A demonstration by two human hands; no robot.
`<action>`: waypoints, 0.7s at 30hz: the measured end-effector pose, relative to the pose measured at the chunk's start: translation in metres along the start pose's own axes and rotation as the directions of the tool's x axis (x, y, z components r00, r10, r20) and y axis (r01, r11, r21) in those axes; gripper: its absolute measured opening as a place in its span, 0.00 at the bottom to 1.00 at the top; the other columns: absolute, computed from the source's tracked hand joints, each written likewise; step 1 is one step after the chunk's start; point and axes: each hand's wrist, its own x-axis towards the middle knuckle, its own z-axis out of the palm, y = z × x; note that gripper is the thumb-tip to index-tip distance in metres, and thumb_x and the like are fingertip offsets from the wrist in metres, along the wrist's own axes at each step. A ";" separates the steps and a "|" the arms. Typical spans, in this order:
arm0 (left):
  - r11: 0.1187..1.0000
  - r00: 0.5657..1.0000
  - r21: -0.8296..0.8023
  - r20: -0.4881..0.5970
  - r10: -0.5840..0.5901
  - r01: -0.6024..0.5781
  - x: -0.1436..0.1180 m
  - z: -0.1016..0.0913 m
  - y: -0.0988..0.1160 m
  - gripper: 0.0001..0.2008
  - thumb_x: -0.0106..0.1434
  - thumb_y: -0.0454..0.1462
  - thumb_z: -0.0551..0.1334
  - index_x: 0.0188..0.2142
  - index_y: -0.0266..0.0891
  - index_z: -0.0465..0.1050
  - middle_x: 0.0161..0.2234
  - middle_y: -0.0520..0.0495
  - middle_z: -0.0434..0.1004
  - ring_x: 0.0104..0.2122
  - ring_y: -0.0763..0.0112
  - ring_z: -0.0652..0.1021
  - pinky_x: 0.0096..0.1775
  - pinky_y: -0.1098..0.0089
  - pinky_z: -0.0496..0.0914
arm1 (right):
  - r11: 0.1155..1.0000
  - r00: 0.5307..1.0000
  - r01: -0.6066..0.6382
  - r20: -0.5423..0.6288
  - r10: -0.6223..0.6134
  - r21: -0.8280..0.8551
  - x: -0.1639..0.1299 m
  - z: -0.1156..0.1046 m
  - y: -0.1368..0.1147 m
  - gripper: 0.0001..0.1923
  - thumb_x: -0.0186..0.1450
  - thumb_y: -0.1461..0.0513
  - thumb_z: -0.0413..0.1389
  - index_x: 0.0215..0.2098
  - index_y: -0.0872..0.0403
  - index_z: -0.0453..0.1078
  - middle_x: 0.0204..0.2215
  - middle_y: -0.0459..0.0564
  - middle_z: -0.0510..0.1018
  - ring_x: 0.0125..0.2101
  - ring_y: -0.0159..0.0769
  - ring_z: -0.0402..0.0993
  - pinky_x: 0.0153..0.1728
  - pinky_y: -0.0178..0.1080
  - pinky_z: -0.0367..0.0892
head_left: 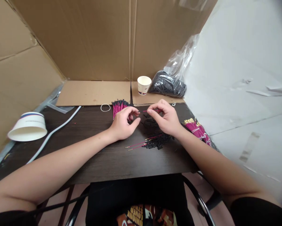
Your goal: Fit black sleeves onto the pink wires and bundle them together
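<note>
My right hand (165,117) pinches a thin red wire (144,110) between thumb and fingers. The wire points left, and its far end looks dark, close to the fingertips of my left hand (125,123). The left fingers are curled with a gap to the thumb; whether they touch the wire's tip is hard to see. Behind the left hand lies a bundle of red wires with black sleeves (118,108). Below the right hand is a pile of short black sleeves (157,142), with a few loose red wires with gold tips (136,146) beside it.
A clear bag of black pieces (169,83) and a paper cup (144,85) stand at the back. Bundled red wires with gold ends (197,129) lie right. A tipped paper bowl (28,127), a white cable (55,131) and a white ring (105,107) are left. Cardboard walls enclose the table.
</note>
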 end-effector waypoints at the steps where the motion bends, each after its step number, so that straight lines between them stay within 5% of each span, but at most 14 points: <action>1: 1.000 1.000 0.001 -0.002 0.002 -0.002 0.000 0.000 -0.001 0.09 0.68 0.34 0.68 0.48 0.39 0.77 0.41 0.45 0.85 0.33 0.68 0.77 0.38 0.64 0.73 | 1.000 1.000 -0.007 0.003 0.007 0.007 0.000 0.000 0.000 0.06 0.75 0.58 0.65 0.40 0.50 0.82 0.32 0.46 0.72 0.35 0.39 0.68 0.40 0.43 0.66; 11: 0.999 1.000 0.041 0.000 -0.002 0.002 0.000 -0.001 0.000 0.06 0.69 0.34 0.67 0.45 0.38 0.79 0.35 0.48 0.80 0.32 0.68 0.75 0.37 0.65 0.71 | 0.975 0.983 -0.165 0.109 0.150 0.146 0.000 0.004 0.000 0.12 0.75 0.53 0.64 0.39 0.52 0.79 0.34 0.47 0.81 0.34 0.36 0.73 0.39 0.41 0.68; 21: 0.998 1.000 0.058 0.009 0.021 -0.022 0.000 -0.001 0.001 0.06 0.68 0.32 0.67 0.45 0.38 0.79 0.37 0.46 0.83 0.32 0.68 0.77 0.37 0.65 0.72 | 0.956 0.972 -0.224 -0.032 0.234 0.189 0.002 0.000 0.008 0.11 0.69 0.50 0.71 0.40 0.48 0.87 0.32 0.47 0.76 0.33 0.37 0.66 0.36 0.42 0.63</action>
